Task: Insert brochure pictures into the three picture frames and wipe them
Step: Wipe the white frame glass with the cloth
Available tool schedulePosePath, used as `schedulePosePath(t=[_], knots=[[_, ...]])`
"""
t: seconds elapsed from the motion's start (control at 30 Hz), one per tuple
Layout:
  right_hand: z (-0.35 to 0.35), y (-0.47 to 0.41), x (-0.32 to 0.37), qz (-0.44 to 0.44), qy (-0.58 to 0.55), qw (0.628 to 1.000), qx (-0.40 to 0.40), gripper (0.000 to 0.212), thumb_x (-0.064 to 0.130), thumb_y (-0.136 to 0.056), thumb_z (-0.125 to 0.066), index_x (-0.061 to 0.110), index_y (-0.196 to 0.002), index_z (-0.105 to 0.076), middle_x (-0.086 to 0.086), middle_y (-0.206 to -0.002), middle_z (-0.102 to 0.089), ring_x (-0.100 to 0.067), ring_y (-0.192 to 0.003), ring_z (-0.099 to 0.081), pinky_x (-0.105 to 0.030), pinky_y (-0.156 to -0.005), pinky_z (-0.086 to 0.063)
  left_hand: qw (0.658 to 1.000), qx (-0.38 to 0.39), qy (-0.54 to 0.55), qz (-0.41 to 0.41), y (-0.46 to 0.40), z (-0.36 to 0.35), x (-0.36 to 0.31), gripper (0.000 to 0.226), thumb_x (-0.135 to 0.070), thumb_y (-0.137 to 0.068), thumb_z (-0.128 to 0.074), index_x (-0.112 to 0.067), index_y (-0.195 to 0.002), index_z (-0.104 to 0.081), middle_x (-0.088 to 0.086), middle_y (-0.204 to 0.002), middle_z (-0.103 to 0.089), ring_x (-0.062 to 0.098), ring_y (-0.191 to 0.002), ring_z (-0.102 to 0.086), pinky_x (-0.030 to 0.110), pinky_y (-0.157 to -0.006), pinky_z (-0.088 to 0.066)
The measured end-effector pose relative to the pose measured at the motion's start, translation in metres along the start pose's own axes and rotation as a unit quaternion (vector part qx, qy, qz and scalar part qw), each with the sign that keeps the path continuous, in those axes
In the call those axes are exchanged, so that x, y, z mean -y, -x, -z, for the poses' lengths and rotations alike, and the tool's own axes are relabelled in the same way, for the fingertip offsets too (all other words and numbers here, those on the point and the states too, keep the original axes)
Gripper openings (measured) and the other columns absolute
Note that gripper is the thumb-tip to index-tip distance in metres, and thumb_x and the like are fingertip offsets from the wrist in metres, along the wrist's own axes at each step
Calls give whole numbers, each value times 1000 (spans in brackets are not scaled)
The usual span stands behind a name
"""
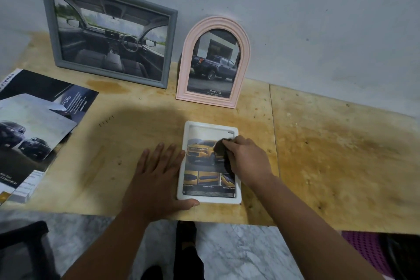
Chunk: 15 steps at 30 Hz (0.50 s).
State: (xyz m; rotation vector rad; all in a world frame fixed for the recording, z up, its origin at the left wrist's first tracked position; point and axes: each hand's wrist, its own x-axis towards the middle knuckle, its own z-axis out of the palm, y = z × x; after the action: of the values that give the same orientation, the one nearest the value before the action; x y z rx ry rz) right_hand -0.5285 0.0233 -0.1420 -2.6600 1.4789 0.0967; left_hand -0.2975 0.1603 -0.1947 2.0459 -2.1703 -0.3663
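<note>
A white frame (186,191) with a yellow car picture lies flat near the table's front edge. My right hand (247,159) grips a dark cloth (221,150) and presses it on the frame's glass. My left hand (156,179) lies flat on the table beside the frame, fingers straight, thumb against its lower left corner. A grey frame (172,29) with a car interior picture leans on the wall at the back left. A pink arched frame (244,36) with a pickup truck picture leans to its right.
Brochure pages (34,125) are spread over the left part of the wooden table (329,154). The wall (295,7) rises right behind the leaning frames. Below the table edge lies a marble floor (238,254), with a dark object (20,250) at lower left.
</note>
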Motion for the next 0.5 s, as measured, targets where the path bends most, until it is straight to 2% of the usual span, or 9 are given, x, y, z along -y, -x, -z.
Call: schedulePosePath(t=[0.1,0.2,0.3,0.5], knots=[[-3,37,7,8,-22,1000,-4,37,20,-91,-67,27,-127,-69,1,-107,-67,-28,-88,-65,-30,-57,-43,1000,-7,3,-4,0,1,-1,127,-103,-65,-39,-18,-159,-35,9,-168,-28,35,-157,-20,64,-122,-20],[-7,73,15,4,-54,998,24,37,24,-90,-66,28,-127,-70,4,-107,-67,-25,-89,-66,-34,-60,-54,1000,-16,3,-7,0,1,-1,126,-102,-64,-41,-17,-158,-38,10,-166,-31,35,-155,-24,64,-121,-21],[-13,96,25,-10,-80,997,17,37,24,-83,-72,28,-120,-74,6,-98,-66,-21,-83,-68,-30,-56,-54,1000,-22,7,-9,0,0,0,126,-101,-65,-41,-16,-157,-40,11,-166,-32,36,-155,-25,64,-121,-21],[-18,95,65,-38,-163,985,-44,32,20,-88,-61,28,-116,-74,7,-101,-69,-18,-88,-68,-28,-61,-57,1000,-24,4,-11,1,-1,0,125,-101,-67,-39,-15,-157,-40,12,-166,-32,37,-155,-24,65,-121,-22]])
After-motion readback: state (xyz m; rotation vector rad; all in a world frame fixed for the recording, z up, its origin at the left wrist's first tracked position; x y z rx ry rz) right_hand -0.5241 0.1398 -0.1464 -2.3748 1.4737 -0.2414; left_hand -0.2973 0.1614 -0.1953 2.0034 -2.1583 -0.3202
